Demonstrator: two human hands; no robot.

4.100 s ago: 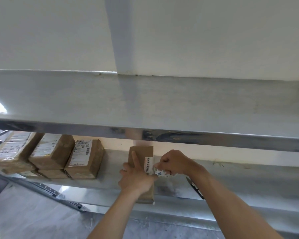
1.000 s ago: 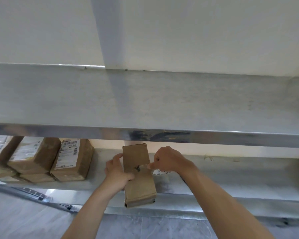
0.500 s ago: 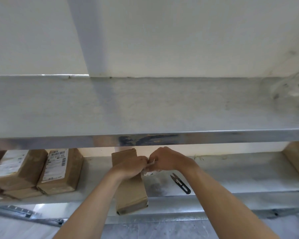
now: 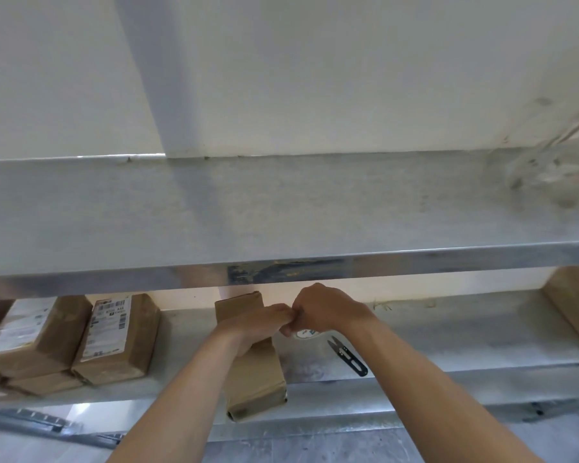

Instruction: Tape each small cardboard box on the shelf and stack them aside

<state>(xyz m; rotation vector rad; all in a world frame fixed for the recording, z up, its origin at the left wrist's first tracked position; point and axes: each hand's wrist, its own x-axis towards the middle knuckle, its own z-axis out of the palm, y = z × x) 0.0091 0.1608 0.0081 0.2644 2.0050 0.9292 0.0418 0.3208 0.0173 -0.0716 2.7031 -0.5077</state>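
Overhead, steel upper shelf (image 4: 281, 208), white wall (image 4: 315, 68), lower shelf (image 4: 448, 332) beneath.

Two hands, the left hand (image 4: 259, 324) and the right hand (image 4: 325, 312), met at centre frame. One plain cardboard box (image 4: 253, 372) lay beneath them. At lower left sat two labelled boxes (image 4: 34, 332) (image 4: 117, 335) atop others, number unclear. One pair of snips (image 4: 348, 357) lay right of centre.
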